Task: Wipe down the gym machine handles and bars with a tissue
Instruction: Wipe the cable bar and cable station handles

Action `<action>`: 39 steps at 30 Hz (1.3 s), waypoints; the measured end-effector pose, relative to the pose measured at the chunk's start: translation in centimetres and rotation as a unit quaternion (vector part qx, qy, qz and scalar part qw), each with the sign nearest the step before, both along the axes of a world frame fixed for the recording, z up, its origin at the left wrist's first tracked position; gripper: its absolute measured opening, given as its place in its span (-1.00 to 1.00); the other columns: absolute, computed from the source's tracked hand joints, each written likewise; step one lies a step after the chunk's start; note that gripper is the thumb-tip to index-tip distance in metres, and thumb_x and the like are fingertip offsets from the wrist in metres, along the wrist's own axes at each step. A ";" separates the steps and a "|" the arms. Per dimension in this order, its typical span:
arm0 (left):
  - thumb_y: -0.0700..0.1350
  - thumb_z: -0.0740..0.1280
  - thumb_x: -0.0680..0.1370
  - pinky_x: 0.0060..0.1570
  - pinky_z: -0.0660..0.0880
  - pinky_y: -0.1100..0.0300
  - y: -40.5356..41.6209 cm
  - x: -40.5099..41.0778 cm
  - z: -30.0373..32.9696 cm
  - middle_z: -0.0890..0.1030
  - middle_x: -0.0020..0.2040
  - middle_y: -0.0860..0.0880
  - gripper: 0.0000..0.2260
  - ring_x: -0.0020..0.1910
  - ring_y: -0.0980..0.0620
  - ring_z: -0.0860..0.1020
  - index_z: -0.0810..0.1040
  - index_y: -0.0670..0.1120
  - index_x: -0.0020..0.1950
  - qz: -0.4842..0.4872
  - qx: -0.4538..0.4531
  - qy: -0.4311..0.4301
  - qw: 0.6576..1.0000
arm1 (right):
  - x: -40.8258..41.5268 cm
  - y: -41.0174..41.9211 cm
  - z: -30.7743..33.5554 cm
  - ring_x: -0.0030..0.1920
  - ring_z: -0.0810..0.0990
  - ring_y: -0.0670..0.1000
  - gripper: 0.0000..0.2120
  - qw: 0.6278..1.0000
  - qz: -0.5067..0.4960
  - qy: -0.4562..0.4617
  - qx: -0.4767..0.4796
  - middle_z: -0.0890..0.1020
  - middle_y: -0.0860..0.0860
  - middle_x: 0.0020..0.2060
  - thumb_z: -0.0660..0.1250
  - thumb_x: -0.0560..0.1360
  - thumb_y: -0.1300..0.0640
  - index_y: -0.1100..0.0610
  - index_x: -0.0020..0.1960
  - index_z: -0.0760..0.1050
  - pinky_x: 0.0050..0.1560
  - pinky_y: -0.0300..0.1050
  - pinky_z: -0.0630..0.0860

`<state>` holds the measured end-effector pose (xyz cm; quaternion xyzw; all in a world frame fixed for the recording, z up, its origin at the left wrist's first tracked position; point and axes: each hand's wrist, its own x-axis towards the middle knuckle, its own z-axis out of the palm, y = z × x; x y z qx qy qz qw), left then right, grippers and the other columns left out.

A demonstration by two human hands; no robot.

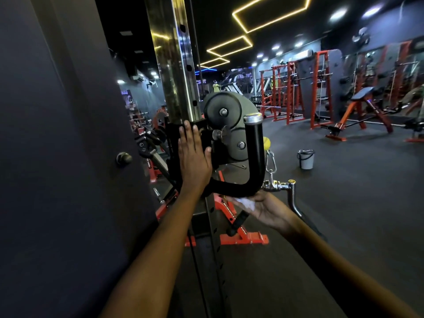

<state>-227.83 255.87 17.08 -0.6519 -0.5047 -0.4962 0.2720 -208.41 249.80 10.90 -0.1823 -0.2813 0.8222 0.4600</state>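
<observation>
Black U-shaped handle [253, 157] on the cable pulley carriage [226, 129] is the part being cleaned. Right hand [263, 208] sits at 6 o'clock under the handle's bottom bend, palm up, white tissue [245, 201] cupped in it and pressed against the underside. Fingers look loosely curled round the tissue rather than clamped on the bar; probably so the wad can slide along the curve.

Left hand [193, 154] at 9 o'clock of the pulley, flat, fingers straight and spread, palm against the carriage next to the chrome upright [176, 65]. Grip holds nothing. Judgement: it's bracing the carriage so the swivel doesn't swing away under wiping pressure.

Chrome cable attachment [282, 187] hangs off the carabiner [270, 161] at 3 o'clock of the handle's bend, just beside the right hand, not touched.

White bucket [306, 159] stands on the floor well apart, 2 o'clock from the right hand.

Handle's upright limb and its chrome end cap [252, 118] at 12 o'clock look like the next stretch to wipe.
</observation>
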 end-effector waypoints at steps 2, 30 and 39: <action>-0.10 0.05 0.63 0.51 0.02 -0.09 0.5 0.0 -0.3 0.01 0.56 -0.28 -0.45 0.55 -0.20 -0.07 -0.06 -0.27 0.55 -0.027 0.019 -0.014 0.999 | 1.5 0.0 0.2 0.11 0.57 0.35 -0.61 0.999 0.017 0.019 -0.031 0.46 0.45 0.20 -0.07 0.52 0.44 0.49 0.28 0.31 -0.03 0.06 0.62; -0.18 0.07 0.63 0.51 -0.13 0.07 0.7 -0.2 -0.9 0.00 0.55 -0.33 -0.48 0.54 -0.22 -0.09 0.01 -0.29 0.55 -0.110 0.026 -0.030 0.993 | -1.7 -2.1 2.1 0.41 0.21 0.38 -0.59 0.972 -0.089 0.110 -0.189 0.17 0.48 0.37 -0.17 0.54 0.40 0.59 0.34 0.07 0.45 -0.09 0.16; -0.18 0.06 0.62 0.50 -0.03 -0.07 0.4 0.0 -0.9 -0.02 0.56 -0.32 -0.48 0.54 -0.21 -0.09 -0.01 -0.28 0.55 -0.112 0.009 -0.039 0.993 | 3.9 -6.5 9.7 -0.44 0.57 0.00 -0.83 0.888 -0.240 -0.372 0.126 0.56 0.27 -0.19 0.11 0.57 0.35 0.43 -0.07 0.44 -0.39 -0.21 0.53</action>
